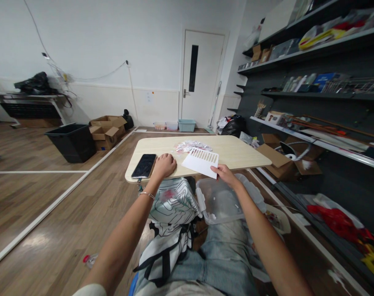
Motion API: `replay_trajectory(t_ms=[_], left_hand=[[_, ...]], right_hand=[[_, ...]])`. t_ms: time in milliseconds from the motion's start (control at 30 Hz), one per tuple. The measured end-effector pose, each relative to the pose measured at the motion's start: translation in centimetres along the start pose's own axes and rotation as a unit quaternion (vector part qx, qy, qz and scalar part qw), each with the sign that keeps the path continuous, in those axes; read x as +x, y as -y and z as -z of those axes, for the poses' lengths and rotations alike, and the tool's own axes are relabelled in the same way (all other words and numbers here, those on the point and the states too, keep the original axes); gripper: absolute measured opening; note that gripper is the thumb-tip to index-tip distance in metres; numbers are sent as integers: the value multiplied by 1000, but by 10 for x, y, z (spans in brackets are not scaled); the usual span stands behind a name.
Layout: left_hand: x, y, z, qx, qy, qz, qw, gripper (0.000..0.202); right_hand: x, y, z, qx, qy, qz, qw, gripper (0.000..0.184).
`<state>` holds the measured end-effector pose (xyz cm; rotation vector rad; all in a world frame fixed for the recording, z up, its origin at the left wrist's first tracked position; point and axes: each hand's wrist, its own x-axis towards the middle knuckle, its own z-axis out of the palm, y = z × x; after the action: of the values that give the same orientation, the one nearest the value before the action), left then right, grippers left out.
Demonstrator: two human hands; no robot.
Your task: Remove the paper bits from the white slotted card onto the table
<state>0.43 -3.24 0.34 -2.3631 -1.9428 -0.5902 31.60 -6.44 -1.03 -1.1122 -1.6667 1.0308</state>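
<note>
My right hand (224, 173) pinches the near corner of a white sheet (201, 160) with a row of slots along its far edge, lifted slightly over the front of the light wooden table (239, 153). My left hand (164, 164) rests on the tabletop as a loose fist, its fingers curled under, just right of a black phone (144, 165) lying flat. Beyond the sheet lies a pile of small pink and white pieces (193, 146).
A clear plastic bin (224, 201) sits under the table by my knees. Black shelving (313, 98) full of items lines the right wall, with open cardboard boxes (282, 158) below. A black crate (72, 142) and more boxes (108, 130) stand on the floor at left.
</note>
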Motion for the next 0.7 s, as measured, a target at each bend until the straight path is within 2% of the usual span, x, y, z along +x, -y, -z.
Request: replay_trajectory(t_ms=[167,333,433,500,600,700], left_hand=[[4,4,-4,-39,-28,1,999,34],[2,7,6,-157,-166,9,973,31],[-22,2,22,-212,-231,-1,950,28],[-50,-8,32,-239,-211,-15,948,30],[-101,-31,36,-213,-87,-52,972,37],[-140,-55,26,-137,8,-45,990,39]], right_hand=[[1,-2,2,21,-7,-7,1000,58],[0,-3,6,42,-27,-27,998,56],[-1,-2,8,48,-39,-31,998,56],[-1,-2,8,58,-49,-32,997,55],[-1,-1,9,79,-63,-35,994,54],[-2,-2,11,90,-76,-36,992,52]])
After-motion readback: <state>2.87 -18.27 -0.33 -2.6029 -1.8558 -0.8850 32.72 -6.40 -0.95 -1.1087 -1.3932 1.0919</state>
